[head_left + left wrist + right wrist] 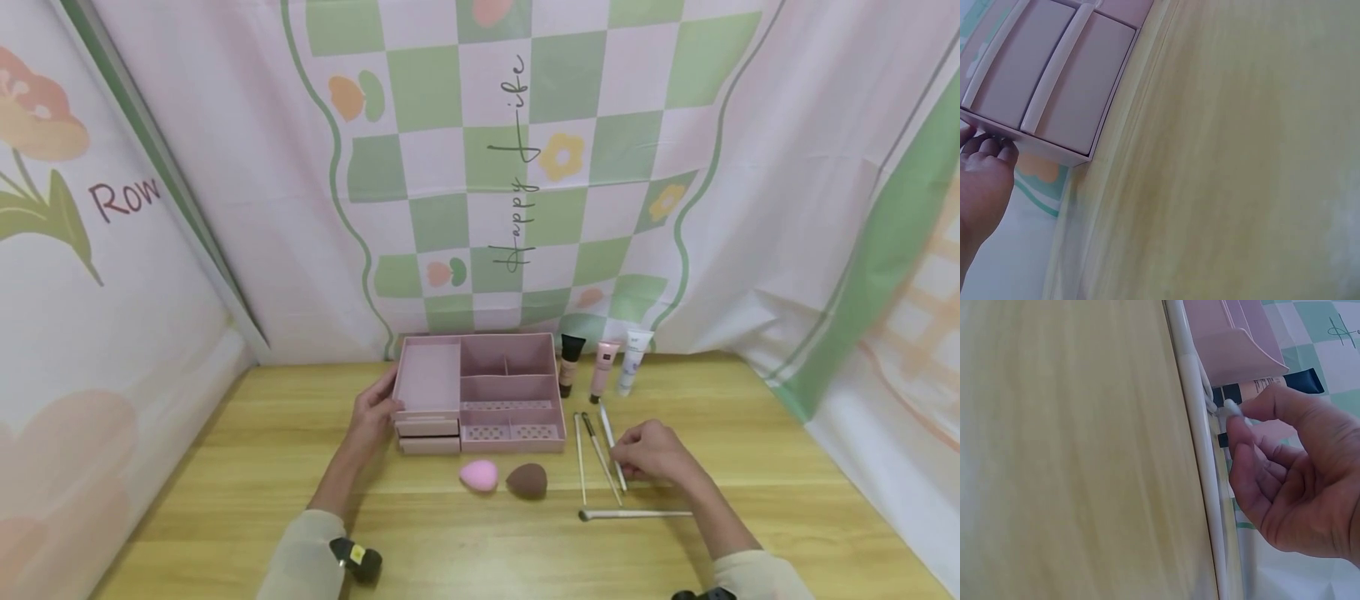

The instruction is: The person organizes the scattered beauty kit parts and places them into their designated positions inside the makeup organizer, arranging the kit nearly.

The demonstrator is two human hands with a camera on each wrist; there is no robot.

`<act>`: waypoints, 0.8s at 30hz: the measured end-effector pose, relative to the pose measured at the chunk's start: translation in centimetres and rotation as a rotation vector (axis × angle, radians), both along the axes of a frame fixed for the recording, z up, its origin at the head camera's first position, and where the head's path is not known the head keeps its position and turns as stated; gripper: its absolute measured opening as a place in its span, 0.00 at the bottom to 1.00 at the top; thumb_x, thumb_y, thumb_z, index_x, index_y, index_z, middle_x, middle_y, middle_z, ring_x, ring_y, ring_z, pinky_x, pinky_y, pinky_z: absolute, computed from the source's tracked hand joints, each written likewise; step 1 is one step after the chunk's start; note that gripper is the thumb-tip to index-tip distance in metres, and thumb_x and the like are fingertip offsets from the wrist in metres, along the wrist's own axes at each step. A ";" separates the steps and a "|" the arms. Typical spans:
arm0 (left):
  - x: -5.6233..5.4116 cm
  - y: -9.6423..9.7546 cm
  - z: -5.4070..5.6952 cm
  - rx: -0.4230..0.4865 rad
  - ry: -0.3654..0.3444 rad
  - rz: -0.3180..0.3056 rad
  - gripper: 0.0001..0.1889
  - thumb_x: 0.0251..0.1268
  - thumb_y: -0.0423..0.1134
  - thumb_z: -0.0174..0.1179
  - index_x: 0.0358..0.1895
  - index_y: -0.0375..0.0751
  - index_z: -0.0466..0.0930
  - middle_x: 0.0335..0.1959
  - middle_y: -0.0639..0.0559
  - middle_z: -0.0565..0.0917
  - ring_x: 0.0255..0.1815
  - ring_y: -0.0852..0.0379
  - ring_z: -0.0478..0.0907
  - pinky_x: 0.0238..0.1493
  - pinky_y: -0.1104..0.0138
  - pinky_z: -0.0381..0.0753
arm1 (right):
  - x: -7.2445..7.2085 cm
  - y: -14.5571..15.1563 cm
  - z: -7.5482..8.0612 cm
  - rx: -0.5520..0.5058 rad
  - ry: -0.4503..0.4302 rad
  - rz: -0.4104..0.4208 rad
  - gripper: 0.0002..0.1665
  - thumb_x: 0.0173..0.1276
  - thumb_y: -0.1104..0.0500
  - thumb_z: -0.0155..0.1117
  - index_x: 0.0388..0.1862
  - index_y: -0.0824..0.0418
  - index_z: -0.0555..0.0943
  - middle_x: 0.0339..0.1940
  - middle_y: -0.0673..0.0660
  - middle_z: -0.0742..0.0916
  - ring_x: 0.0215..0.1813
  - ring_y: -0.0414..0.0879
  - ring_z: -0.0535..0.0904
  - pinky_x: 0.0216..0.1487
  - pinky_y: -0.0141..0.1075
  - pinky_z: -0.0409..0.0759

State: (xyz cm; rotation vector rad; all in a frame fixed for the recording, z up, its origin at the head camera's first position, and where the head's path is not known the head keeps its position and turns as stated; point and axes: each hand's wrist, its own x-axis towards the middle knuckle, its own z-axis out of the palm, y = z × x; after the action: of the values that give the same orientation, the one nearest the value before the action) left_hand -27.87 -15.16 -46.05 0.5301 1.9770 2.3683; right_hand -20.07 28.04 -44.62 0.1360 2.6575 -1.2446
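A pink desktop organizer [512, 390] with divided compartments and two drawers at its left stands at the table's back. My left hand [373, 406] holds its left side, thumb at the upper edge; in the left wrist view bent fingers [990, 147] touch the side wall beside the drawers. My right hand [651, 450] pinches the white handle of a makeup brush [608, 425], between thumb and index finger. Two thinner brushes lie left of it, one pale [580, 467] and one dark-tipped [598, 450]. Another white brush [637, 514] lies crosswise in front.
A pink makeup sponge [479, 476] and a brown one [527, 481] sit before the organizer. Right of it stand a black-capped tube [570, 367], a pink tube [603, 371] and a white tube [633, 362]. Printed curtains [510, 167] hang behind the wooden table [480, 550].
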 end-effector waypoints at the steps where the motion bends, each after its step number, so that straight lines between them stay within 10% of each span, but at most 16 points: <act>1: 0.0 0.0 0.0 0.001 0.001 -0.002 0.38 0.61 0.22 0.47 0.78 0.24 0.49 0.83 0.32 0.48 0.84 0.36 0.46 0.68 0.83 0.68 | 0.0 0.0 0.0 -0.009 -0.002 -0.004 0.11 0.59 0.64 0.64 0.36 0.71 0.86 0.22 0.55 0.87 0.27 0.44 0.81 0.28 0.31 0.85; 24: 0.0 0.0 0.1 -0.001 0.007 -0.006 0.38 0.62 0.22 0.47 0.77 0.22 0.49 0.82 0.30 0.48 0.83 0.35 0.46 0.67 0.83 0.69 | -0.3 0.0 1.2 -0.303 -0.014 0.089 0.20 0.68 0.64 0.60 0.50 0.82 0.78 0.30 0.52 0.89 0.32 0.40 0.83 0.39 0.32 0.90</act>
State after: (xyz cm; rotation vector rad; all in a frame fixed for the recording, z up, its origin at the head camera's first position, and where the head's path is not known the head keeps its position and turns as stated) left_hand -27.85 -15.20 -45.91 0.5444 1.9769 2.3646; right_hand -20.42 28.01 -43.44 -0.0195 2.3976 -1.5877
